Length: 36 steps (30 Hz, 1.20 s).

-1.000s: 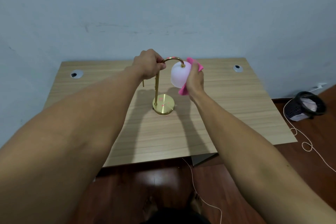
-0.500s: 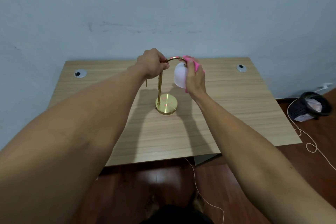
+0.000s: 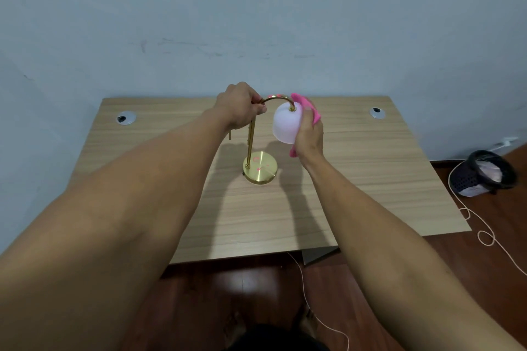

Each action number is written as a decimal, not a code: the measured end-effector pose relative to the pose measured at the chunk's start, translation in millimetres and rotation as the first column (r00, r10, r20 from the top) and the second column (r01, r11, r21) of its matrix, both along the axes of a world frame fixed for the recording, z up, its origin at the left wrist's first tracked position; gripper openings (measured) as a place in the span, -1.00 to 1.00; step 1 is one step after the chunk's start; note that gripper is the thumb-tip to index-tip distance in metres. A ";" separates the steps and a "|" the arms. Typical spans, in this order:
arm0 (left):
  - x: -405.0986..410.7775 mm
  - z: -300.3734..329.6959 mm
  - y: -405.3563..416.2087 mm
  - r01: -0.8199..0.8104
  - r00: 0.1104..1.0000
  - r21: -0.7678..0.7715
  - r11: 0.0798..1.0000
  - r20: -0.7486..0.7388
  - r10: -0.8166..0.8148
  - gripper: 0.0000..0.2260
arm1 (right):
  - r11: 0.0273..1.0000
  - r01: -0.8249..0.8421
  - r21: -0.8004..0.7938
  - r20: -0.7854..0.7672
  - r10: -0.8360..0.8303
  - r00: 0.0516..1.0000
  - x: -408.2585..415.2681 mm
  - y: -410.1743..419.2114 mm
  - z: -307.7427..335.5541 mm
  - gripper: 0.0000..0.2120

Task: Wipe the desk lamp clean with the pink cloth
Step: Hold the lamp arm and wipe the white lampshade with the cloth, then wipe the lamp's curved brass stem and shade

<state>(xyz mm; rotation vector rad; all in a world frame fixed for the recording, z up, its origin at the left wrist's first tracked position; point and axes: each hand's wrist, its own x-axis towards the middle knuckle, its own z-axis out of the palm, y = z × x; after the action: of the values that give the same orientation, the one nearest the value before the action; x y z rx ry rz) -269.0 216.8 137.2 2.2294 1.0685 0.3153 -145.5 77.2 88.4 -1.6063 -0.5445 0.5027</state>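
A brass desk lamp stands on the wooden desk (image 3: 370,179), with a round gold base (image 3: 260,167), a thin upright stem and a curved neck carrying a white shade (image 3: 286,124). My left hand (image 3: 239,105) is closed around the top of the stem where the neck bends. My right hand (image 3: 309,137) presses the pink cloth (image 3: 306,104) against the right side of the shade. The cloth sticks out above my fingers and below my palm; its middle is hidden by the hand.
Cable grommets sit at the desk's back left (image 3: 125,118) and back right (image 3: 377,112). The wall rises right behind the desk. On the floor to the right stands a black basket (image 3: 482,174) with a thin cord (image 3: 484,234) trailing from it.
My right hand with the cloth slid up to the top of the shade, then back down its right side. My left hand stayed on the stem.
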 end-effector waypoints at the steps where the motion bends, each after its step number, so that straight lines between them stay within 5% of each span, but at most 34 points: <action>1: -0.6 0.4 -0.1 -0.008 1.000 -0.012 1.000 0.000 0.008 -0.87 | 0.998 0.033 -0.052 -0.109 -0.039 0.993 3.5 -2.3 -2.0 -0.62; 7: -10.7 7.4 3.3 0.027 0.999 -0.132 0.991 0.046 -0.021 -0.70 | 0.973 0.162 -0.166 -0.420 -0.219 0.881 14.8 -12.4 14.3 -0.61; 10: -32.0 4.4 1.7 0.000 0.992 -0.173 0.985 0.126 0.022 -0.20 | 0.970 0.243 0.014 -0.435 -0.213 0.875 12.6 -9.4 43.8 -0.63; 12: -49.3 -7.7 4.8 -0.072 0.980 -0.200 0.977 0.166 0.106 -0.12 | 0.971 0.197 0.134 -0.346 -0.140 0.928 8.9 -4.0 57.7 -0.57; 16: -69.3 -37.5 8.0 -0.166 0.968 -0.307 0.937 0.132 0.214 -0.27 | 0.988 0.003 0.152 -0.195 0.027 0.980 -10.6 5.8 76.0 -0.50; 21: -62.1 -61.4 -2.6 -0.187 0.938 -0.382 0.905 0.202 0.280 -0.74 | 0.984 -0.127 -0.126 0.174 0.148 0.974 -42.4 23.9 61.3 -0.46; 23: -59.8 -63.9 -4.4 -0.223 0.921 -0.370 0.902 0.222 0.319 -0.84 | 0.960 -0.171 -0.220 0.423 0.252 0.870 -49.5 25.1 45.8 -0.51; 25: -60.4 -64.8 -4.7 -0.238 0.916 -0.352 0.905 0.228 0.330 -0.89 | 0.913 -0.161 -0.374 0.699 0.392 0.598 -44.2 23.7 28.7 -0.54; 27: -61.1 -66.5 -3.4 -0.241 0.918 -0.331 0.912 0.228 0.325 -0.88 | 0.894 -0.150 -0.423 0.804 0.446 0.392 -34.4 18.2 19.9 -0.52; 28: -60.8 -67.1 -2.9 -0.241 0.922 -0.322 0.916 0.220 0.320 -0.88 | 0.904 -0.150 -0.401 0.811 0.426 0.401 -31.2 16.4 17.2 -0.53; 31: -58.5 -66.2 -2.2 -0.250 0.929 -0.305 0.919 0.192 0.316 -0.88 | 0.982 -0.127 -0.137 0.560 0.183 0.808 -31.4 21.2 24.3 -0.57; 32: -58.2 -64.8 -2.7 -0.256 0.929 -0.301 0.919 0.184 0.320 -0.88 | 0.991 -0.092 -0.099 0.470 0.128 0.874 -34.8 23.5 29.1 -0.56; 34: -58.2 -62.7 -3.9 -0.259 0.935 -0.280 0.925 0.166 0.312 -0.89 | 0.985 -0.086 -0.147 0.489 0.148 0.860 -42.7 24.6 32.2 -0.53; 36: -58.3 -61.9 -4.9 -0.256 0.939 -0.271 0.928 0.158 0.305 -0.89 | 0.956 -0.128 -0.266 0.733 0.286 0.617 -44.9 19.5 22.2 -0.52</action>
<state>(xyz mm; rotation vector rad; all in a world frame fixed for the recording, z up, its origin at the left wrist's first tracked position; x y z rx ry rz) -327.3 211.9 75.3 1.7842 1.2465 0.4878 -190.5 96.7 110.6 -1.9271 -1.3853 -0.0108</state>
